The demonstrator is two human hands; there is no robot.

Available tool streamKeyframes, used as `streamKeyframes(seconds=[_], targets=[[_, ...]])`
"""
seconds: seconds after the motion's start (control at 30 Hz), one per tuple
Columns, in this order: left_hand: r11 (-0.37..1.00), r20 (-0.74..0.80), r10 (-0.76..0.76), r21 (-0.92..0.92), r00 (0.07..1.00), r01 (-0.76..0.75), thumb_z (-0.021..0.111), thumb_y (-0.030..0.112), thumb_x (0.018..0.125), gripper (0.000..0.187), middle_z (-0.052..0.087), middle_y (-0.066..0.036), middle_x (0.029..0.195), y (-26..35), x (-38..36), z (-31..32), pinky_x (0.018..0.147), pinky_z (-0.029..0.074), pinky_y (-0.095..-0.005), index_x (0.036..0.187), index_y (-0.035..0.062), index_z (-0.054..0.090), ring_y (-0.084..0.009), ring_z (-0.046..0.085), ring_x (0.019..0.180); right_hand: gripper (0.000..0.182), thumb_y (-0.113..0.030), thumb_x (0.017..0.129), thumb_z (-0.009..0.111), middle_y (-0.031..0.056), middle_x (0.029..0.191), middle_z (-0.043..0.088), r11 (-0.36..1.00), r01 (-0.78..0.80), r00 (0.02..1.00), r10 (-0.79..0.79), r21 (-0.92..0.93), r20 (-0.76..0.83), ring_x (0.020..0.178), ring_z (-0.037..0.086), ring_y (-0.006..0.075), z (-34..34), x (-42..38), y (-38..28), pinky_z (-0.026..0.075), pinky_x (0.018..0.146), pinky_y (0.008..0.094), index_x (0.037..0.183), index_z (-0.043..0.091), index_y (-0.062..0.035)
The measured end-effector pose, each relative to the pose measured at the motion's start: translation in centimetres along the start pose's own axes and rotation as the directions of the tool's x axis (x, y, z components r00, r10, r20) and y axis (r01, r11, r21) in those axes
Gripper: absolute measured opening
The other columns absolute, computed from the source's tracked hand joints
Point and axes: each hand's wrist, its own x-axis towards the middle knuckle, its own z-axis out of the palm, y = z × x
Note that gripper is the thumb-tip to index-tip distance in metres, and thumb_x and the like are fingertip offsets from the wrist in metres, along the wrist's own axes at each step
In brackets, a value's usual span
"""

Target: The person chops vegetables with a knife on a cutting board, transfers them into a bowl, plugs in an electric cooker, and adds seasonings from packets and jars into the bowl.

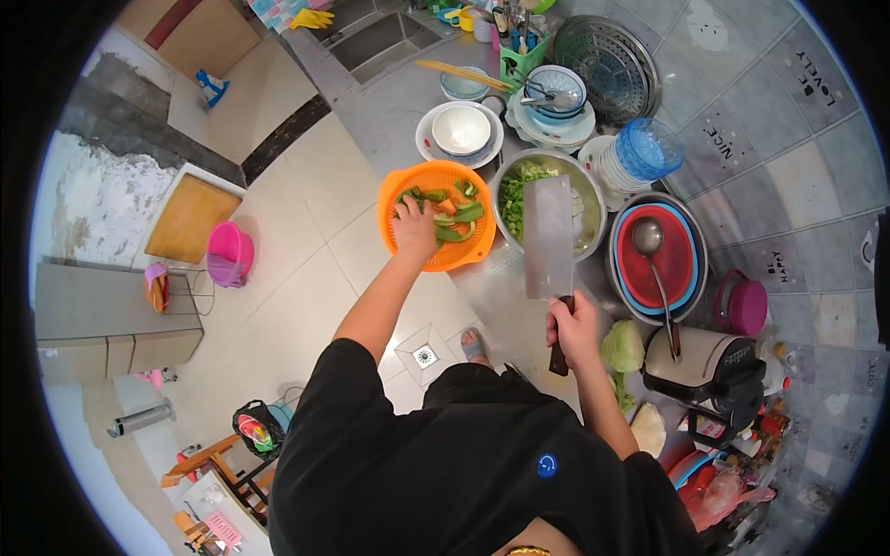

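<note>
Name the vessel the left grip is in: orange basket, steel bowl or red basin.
The orange basket, leftmost: the left grip reaches among cut vegetables there. The steel bowl and red basin hold no grip.

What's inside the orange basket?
The orange basket holds green vegetable pieces and some orange chunks. The left hand is in there too; whatever lies under it or beneath the top pieces is covered.

Bright, even light; soft sheen on floor tiles (pixel 320 218); fisheye bending, black corners.
</note>
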Motion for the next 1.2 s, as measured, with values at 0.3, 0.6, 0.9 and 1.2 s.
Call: streamKeyframes(seconds=[0.3,0.6,0.9,1.2], targets=[[0.975,0.198,0.12,-0.209,0.973,-0.078,0.071,0.011,0.077,0.052,0.047,-0.023,0.13,-0.2,3.0,1.3,0.084,0.054,-0.0441,0.125,0.011,0.051,-0.0384,0.059,0.108,0.009,-0.009,0.091,0.057,0.0032,0.057,0.052,1.0,-0.01,1.0,0.01,-0.005,-0.009,0.039,0.046,0.0113,2.0,-0.2,0.6,0.039,0.037,0.0277,0.092,0.056,0.0001],[0.857,0.001,0.086,-0.51,0.996,-0.073,0.072,0.015,0.074,0.039,0.065,-0.019,0.101,0.8,0.2,-5.8,0.082,0.053,-0.0444,0.109,0.0058,0.059,-0.0358,0.064,0.096,0.011,-0.01,0.09,0.057,0.0033,0.056,0.051,1.0,0.007,0.995,-0.006,0.005,-0.095,0.039,0.046,0.0117,0.9,-0.3,0.4,0.038,0.037,0.0273,0.085,0.053,-0.0014],[0.904,0.138,0.019,-0.427,0.99,0.042,0.073,0.019,0.074,0.065,0.048,-0.02,0.125,7.3,2.3,-0.5,0.092,0.049,-0.0459,0.134,0.0222,0.049,-0.0377,0.049,0.119,0.01,-0.009,0.091,0.056,0.0037,0.055,0.051,0.999,-0.002,0.996,-0.001,-0.037,-0.087,0.038,0.046,0.0119,0.5,0.1,0.5,0.038,0.037,0.0279,0.087,0.054,-0.0004],[0.711,-0.064,-0.081,-0.703,0.995,0.013,0.065,0.015,0.083,0.037,0.051,-0.022,0.116,6.4,5.3,3.2,0.09,0.048,-0.0436,0.12,0.0136,0.064,-0.04,0.055,0.105,0.01,-0.01,0.09,0.057,0.0034,0.056,0.052,0.998,-0.056,0.993,0.054,-0.018,-0.108,0.039,0.047,0.012,0.0,0.0,0.5,0.039,0.037,0.0278,0.092,0.056,0.0]])
